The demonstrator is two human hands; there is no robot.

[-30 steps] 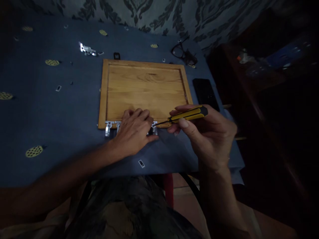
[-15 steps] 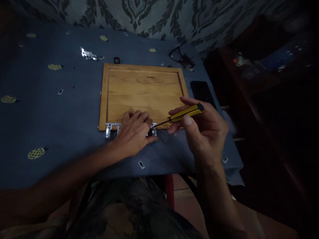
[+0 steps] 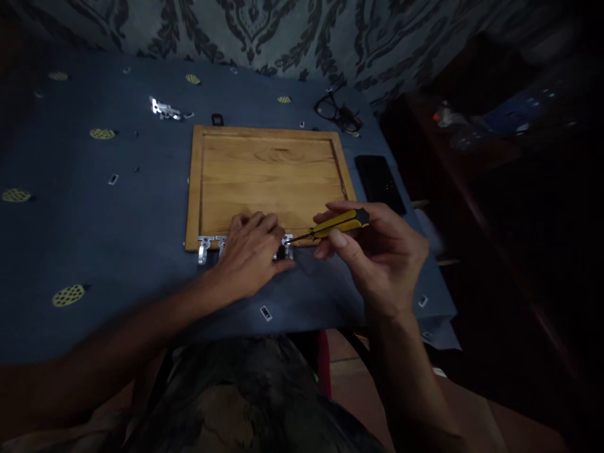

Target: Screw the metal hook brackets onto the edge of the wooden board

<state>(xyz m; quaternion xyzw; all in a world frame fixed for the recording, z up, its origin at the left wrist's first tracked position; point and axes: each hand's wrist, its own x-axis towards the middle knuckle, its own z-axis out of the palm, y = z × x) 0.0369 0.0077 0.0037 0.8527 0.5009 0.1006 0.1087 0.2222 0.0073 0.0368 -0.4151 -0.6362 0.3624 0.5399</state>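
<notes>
A framed wooden panel [image 3: 268,170] lies flat on the blue tablecloth. Along its near edge sit metal cabinet hinges [image 3: 204,247], partly covered by my left hand [image 3: 252,251]. That hand is curled over the edge, its thumb below and fingers on top, holding the hinge [image 3: 287,245] at its right. My right hand [image 3: 387,251] grips a yellow and black screwdriver [image 3: 337,223] between thumb and fingers. The shaft slants down to the left, its tip at the held hinge. Whether the tip sits in a screw is too small to tell.
Another metal hinge [image 3: 164,109] lies toward the back left, near a small black square piece [image 3: 217,119] and tiny screws [image 3: 136,168]. Eyeglasses [image 3: 337,112] and a black phone [image 3: 379,182] are on the right. Beyond the table edge, a plastic bottle [image 3: 514,116] rests on dark furniture.
My right hand has shifted slightly left and down, and the screwdriver handle has turned a little in the fingers. My left hand keeps its place on the hinge. The whole view has shifted slightly.
</notes>
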